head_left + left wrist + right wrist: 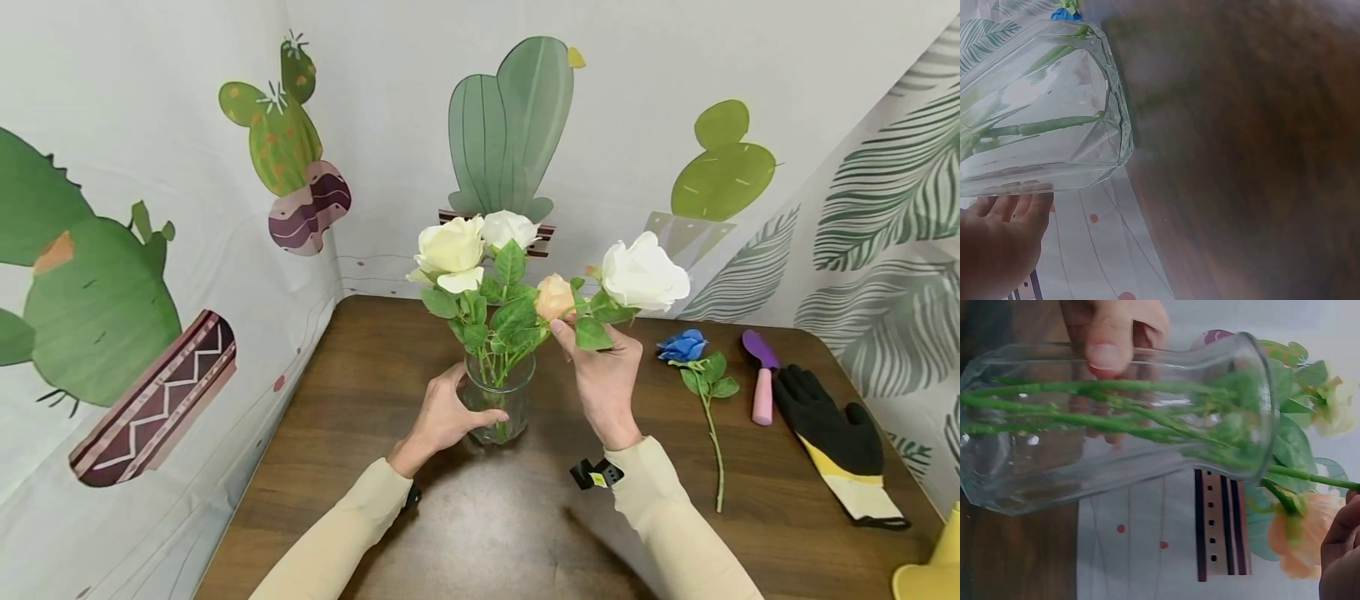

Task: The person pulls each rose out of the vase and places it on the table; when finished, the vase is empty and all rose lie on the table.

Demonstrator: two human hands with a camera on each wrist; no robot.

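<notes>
A clear glass vase (517, 410) with flared rim stands on the wooden table, several green stems inside it. My left hand (442, 414) grips its side, thumb across the front; the right wrist view shows that thumb and fingers (1109, 356) around the glass. My right hand (609, 379) pinches a stem (1316, 479) that slants out over the rim, below the white rose (645, 273) on the right. Close to its fingertips is a peach rose (556, 297). A cream rose (450, 254) and another white rose (508, 229) rise above the vase.
Right of the vase on the table (322, 500) lie a blue rose (682, 345) with a long stem, a purple trowel (762, 350) with pink handle, and a black, yellow and white glove (840, 442). A yellow object (930, 575) shows partly at the lower right. A cactus-print cloth backs the table.
</notes>
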